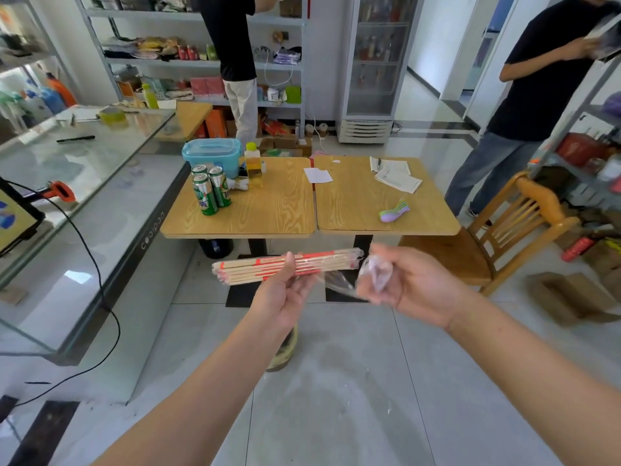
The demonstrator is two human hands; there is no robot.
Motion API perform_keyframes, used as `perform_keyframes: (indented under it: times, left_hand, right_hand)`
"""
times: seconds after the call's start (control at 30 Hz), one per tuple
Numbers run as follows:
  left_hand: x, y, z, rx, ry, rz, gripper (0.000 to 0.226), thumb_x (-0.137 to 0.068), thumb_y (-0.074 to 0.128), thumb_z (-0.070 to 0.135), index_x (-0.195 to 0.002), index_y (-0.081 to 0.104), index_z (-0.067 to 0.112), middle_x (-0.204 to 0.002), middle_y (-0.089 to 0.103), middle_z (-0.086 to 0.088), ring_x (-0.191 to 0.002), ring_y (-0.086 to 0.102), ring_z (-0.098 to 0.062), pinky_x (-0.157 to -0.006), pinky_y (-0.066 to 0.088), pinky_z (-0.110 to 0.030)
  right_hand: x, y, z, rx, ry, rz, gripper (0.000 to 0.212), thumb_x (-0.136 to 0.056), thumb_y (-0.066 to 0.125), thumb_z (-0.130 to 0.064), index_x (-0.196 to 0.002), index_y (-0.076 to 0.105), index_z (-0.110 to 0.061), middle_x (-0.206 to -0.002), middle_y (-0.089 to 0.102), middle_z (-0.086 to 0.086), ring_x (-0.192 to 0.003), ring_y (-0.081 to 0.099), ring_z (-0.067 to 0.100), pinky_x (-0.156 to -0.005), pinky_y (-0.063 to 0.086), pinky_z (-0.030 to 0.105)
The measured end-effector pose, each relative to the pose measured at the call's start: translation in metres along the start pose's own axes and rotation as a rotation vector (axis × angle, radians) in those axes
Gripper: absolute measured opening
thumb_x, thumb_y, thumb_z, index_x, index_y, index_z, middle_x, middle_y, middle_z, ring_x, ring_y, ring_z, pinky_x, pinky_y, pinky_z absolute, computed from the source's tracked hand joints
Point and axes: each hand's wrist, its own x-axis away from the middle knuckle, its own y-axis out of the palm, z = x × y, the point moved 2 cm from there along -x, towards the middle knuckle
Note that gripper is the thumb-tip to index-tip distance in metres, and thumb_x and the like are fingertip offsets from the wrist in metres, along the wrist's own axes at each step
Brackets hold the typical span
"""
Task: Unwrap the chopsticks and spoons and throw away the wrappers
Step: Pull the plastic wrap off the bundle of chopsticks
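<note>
- your two bare forearms reach in from the bottom edge, nearest the camera, and meet in front of you above the tiled floor.
- your left hand is closed around the bundle of chopsticks, thumb over the top, fingers underneath; the bundle lies roughly level, pointing left to right, and still shows red-printed wrapping along its length.
- your right hand is closed on a crumpled clear wrapper, pinched between the fingertips; it is blurred, so the exact finger placement is hard to tell.
- a thin strip of clear film runs from that wrapper toward the right end of the chopsticks, just beside your left fingers.
- the spoons, pastel coloured and lying together, rest on the right wooden table, well apart from both hands.
- the left wooden table touches it side by side and carries three green cans, a blue lidded box and a bottle of yellow liquid.
- papers and a pen lie at the far side of the right table.
- a wooden chair stands right of the tables.
- a glass counter runs along your left.
- two people stand at the back, one by the shelves, one at the right edge.
</note>
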Motion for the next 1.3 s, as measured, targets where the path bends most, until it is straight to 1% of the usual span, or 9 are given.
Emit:
perform_keyframes:
  times: [0.13, 0.3, 0.43, 0.5, 0.63, 0.77, 0.87, 1.2, 1.3]
  left_hand:
    - [-0.004, 0.003, 0.003, 0.017, 0.074, 0.0, 0.026, -0.092, 0.06, 0.01, -0.116, 0.056, 0.0, -0.107, 0.07, -0.016, -0.115, 0.064, -0.033, -0.085, 0.056, -0.043]
    - [0.004, 0.015, -0.001, -0.02, 0.125, -0.153, 0.024, -0.098, 0.054, 0.021, -0.114, 0.061, 0.005, -0.108, 0.075, -0.011, -0.102, 0.072, -0.023, -0.106, 0.045, -0.04]
    - [0.013, 0.021, -0.001, -0.011, 0.049, -0.219, 0.03, -0.099, 0.05, 0.031, -0.099, 0.071, 0.009, -0.102, 0.076, -0.007, -0.099, 0.072, -0.019, -0.113, 0.037, -0.042]
    - [0.017, 0.022, 0.005, 0.018, -0.048, -0.25, 0.034, -0.097, 0.051, 0.038, -0.114, 0.069, 0.014, -0.112, 0.074, -0.003, -0.106, 0.07, -0.021, -0.114, 0.034, -0.045]
    - [0.02, 0.018, 0.021, -0.03, -0.158, -0.363, 0.041, -0.097, 0.048, 0.039, -0.136, 0.042, 0.029, -0.119, 0.071, -0.004, -0.122, 0.062, -0.027, -0.109, 0.035, -0.05]
    - [0.022, 0.008, 0.019, -0.093, -0.131, -0.302, 0.009, -0.097, 0.053, 0.022, -0.1, 0.054, 0.013, -0.084, 0.065, -0.004, -0.099, 0.069, -0.024, -0.106, 0.043, -0.049]
    - [0.021, 0.002, 0.012, -0.084, -0.092, -0.185, 0.014, -0.087, 0.067, 0.021, -0.083, 0.054, 0.015, -0.068, 0.053, 0.0, -0.07, 0.058, -0.015, -0.098, 0.045, -0.038]
    - [0.006, 0.007, -0.003, 0.115, 0.117, 0.128, 0.021, -0.092, 0.065, 0.02, -0.076, 0.051, 0.02, -0.057, 0.049, 0.006, -0.054, 0.053, -0.008, -0.073, 0.051, -0.028]
    - [-0.003, 0.019, 0.011, 0.324, 0.103, 0.046, 0.025, -0.093, 0.065, 0.025, -0.073, 0.051, 0.019, -0.057, 0.053, 0.007, -0.055, 0.058, -0.008, -0.087, 0.054, -0.033]
  right_hand:
    - [0.001, 0.007, 0.035, 0.149, 0.208, 0.085, 0.037, -0.094, 0.054, -0.033, -0.062, 0.061, -0.015, -0.045, 0.049, 0.006, -0.041, 0.032, 0.015, -0.049, 0.019, 0.028]
    - [-0.004, 0.013, 0.062, 0.385, 0.42, 0.283, 0.029, -0.089, 0.065, -0.046, -0.111, 0.06, -0.027, -0.047, 0.033, -0.003, -0.044, 0.023, 0.01, -0.049, 0.015, 0.027]
    - [-0.008, 0.014, 0.071, 0.635, 0.436, 0.177, 0.031, -0.092, 0.06, -0.044, -0.087, 0.07, -0.016, -0.051, 0.036, 0.003, -0.045, 0.029, 0.014, -0.046, 0.022, 0.026]
    - [-0.01, 0.005, 0.075, 0.664, 0.451, 0.208, 0.03, -0.095, 0.055, -0.036, -0.077, 0.063, -0.013, -0.052, 0.041, 0.004, -0.045, 0.033, 0.015, -0.047, 0.024, 0.026]
    - [-0.013, -0.028, 0.07, 0.522, 0.529, 0.371, 0.024, -0.094, 0.055, -0.032, -0.086, 0.061, -0.011, -0.058, 0.054, 0.005, -0.046, 0.037, 0.012, -0.048, 0.026, 0.025]
    - [-0.019, -0.049, 0.046, 0.29, 0.443, 0.524, 0.03, -0.098, 0.054, -0.036, -0.095, 0.061, -0.007, -0.064, 0.065, 0.008, -0.046, 0.046, 0.011, -0.042, 0.029, 0.021]
    - [-0.027, -0.048, 0.03, 0.256, 0.343, 0.527, 0.035, -0.1, 0.05, -0.036, -0.105, 0.062, -0.004, -0.088, 0.077, 0.014, -0.054, 0.054, 0.012, -0.04, 0.031, 0.02]
    - [-0.028, 0.023, -0.003, -0.079, 0.042, 0.245, 0.024, -0.102, 0.045, -0.023, -0.085, 0.056, -0.012, -0.103, 0.075, 0.016, -0.053, 0.048, 0.008, -0.04, 0.024, 0.018]
    - [-0.019, 0.042, 0.005, -0.089, 0.037, 0.104, 0.027, -0.102, 0.044, -0.023, -0.083, 0.06, -0.012, -0.098, 0.069, 0.022, -0.054, 0.047, 0.01, -0.045, 0.023, 0.021]
